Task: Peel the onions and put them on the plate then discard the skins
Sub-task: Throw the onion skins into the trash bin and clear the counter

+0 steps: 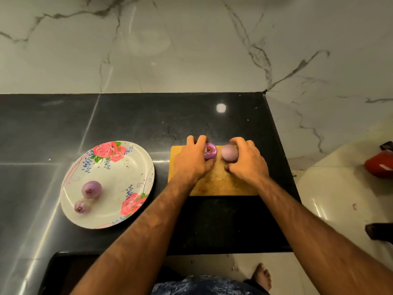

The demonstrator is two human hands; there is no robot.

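On the wooden cutting board (221, 184) my left hand (194, 159) grips a dark purple onion (210, 151) with its cut end facing up. Right beside it, my right hand (246, 160) curls round a paler pink onion (229, 153). The two onions lie close together near the board's far edge. A white plate with a rose pattern (119, 167) sits to the left on the black counter. It holds a larger peeled onion (91, 189) and a smaller one (81, 207) at its near left side.
The black counter (127, 120) ends at a marble wall behind and at an edge just right of the board. A white curved surface with a red object (378, 166) lies lower right. My bare foot (262, 275) stands on the floor below.
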